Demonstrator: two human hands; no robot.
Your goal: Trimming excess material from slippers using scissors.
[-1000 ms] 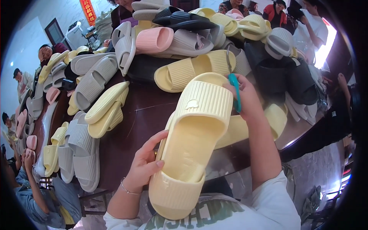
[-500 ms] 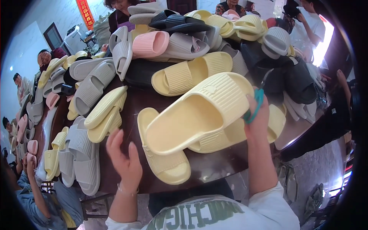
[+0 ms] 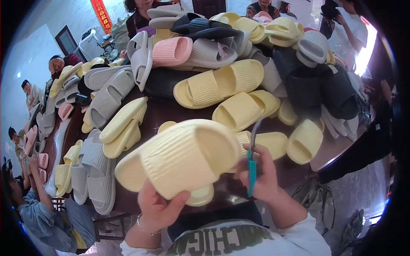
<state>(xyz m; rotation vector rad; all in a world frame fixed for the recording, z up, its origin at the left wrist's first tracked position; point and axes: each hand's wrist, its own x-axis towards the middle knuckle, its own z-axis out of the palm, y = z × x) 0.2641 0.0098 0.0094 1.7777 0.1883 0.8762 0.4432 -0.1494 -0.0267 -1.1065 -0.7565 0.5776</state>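
Note:
My left hand is closed on a pale yellow slide slipper, with the thumb and fingers at its ribbed strap. The slipper is raised over the dark table, its toe opening toward the right. In my right hand is a pair of scissors with teal handles, the blades pointing up; the fingers are wrapped about the handles. Partly hidden under the held slipper lies another yellow slipper. Beyond the scissors, a yellow slipper and one more rest on the table.
A heap of grey, pink, black and yellow slippers covers the far side of the table. Grey slippers stand at the left edge. A person in a blue shirt works at the left; several people are beyond the heap.
The yellow slipper has passed from my right hand to my left and moved left and nearer, turned round. My left hand has closed on it; my right hand keeps the scissors, now lower.

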